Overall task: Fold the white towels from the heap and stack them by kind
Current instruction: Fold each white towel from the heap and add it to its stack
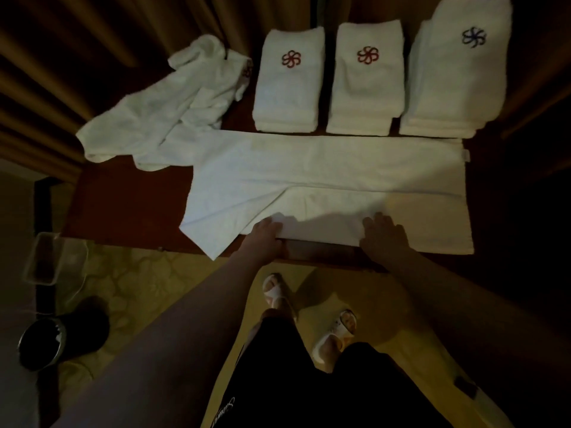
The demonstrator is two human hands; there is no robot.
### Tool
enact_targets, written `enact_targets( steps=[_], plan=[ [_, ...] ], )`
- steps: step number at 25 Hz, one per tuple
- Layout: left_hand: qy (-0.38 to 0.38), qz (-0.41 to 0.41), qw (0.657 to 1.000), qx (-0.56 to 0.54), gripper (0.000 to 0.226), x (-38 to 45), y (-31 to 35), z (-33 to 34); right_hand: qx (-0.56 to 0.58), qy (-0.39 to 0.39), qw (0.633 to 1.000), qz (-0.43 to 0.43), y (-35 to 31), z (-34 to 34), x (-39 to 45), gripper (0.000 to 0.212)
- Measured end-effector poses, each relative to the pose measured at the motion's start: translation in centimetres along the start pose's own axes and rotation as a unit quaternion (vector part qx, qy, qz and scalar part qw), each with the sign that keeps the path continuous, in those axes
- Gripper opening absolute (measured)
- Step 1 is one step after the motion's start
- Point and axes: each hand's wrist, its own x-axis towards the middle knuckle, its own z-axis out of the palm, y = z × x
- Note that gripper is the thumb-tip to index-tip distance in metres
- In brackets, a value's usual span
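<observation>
Both hands are working the near edge of a long white terry towel [327,168] that is lying spread lengthwise across the dark red table top [123,199], its near hem running along the table's front edge. The left hand [265,239] is gripping that hem, fingers curling over a small upturned corner of cloth with the thumb side tucked beneath, so it is pinching the towel's edge. The right hand [383,239], a short way along the same hem, is lying flat on the cloth with its fingers spread and pressing down. Beyond the left hand the towel's end is slanting off toward a pointed corner that is hanging just past the table edge, and bare red table is showing farther out on that side. Beyond the right hand the towel is reaching almost to the table's end. Directly past the grip, on the far side of the spread towel, three stacks of folded white towels are sitting side by side: two with a red flower emblem [289,84] [366,81] and one taller with a dark blue emblem [454,72]. A crumpled heap of unfolded white towels [167,106] is lying far-left of the grip, touching the spread towel's far corner. On the patterned yellow floor left of the hands, a clear plastic box [46,257] is sitting with something dark inside that I cannot make out, and a black round bin [43,344] is standing nearer.
</observation>
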Motion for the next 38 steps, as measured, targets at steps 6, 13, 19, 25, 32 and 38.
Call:
enact_targets(
  steps=[6, 13, 19, 25, 32, 38],
  plan=[
    [0.038, -0.028, 0.999, 0.008, 0.053, -0.5, -7.2, -1.6, 0.006, 0.004, 0.998, -0.059, -8.4, 1.0, 0.9, 0.039],
    [0.141, -0.002, 0.984, 0.112, 0.045, -0.3, -14.7, -4.7, 0.073, 0.031, 0.988, -0.129, -20.8, 0.4, 4.6, 0.037],
    [0.096, 0.021, 0.991, 0.087, 0.038, 2.1, -21.2, -8.5, 0.095, 0.024, 0.991, -0.091, -25.2, -0.2, 6.5, 0.046],
    [0.147, -0.036, 0.942, -0.299, 0.016, 3.9, -21.6, -11.4, 0.072, 0.053, 0.994, -0.062, -26.8, -1.1, 7.4, 0.049],
    [0.121, -0.161, 0.954, -0.221, 0.025, 8.0, -22.0, -12.6, 0.068, 0.042, 0.995, -0.052, -27.7, -1.0, 9.1, 0.048],
    [0.179, -0.089, 0.977, -0.067, 0.033, 8.2, -22.3, -11.8, 0.005, 0.085, 0.995, -0.052, -27.5, -0.3, 9.5, 0.048]
  ],
)
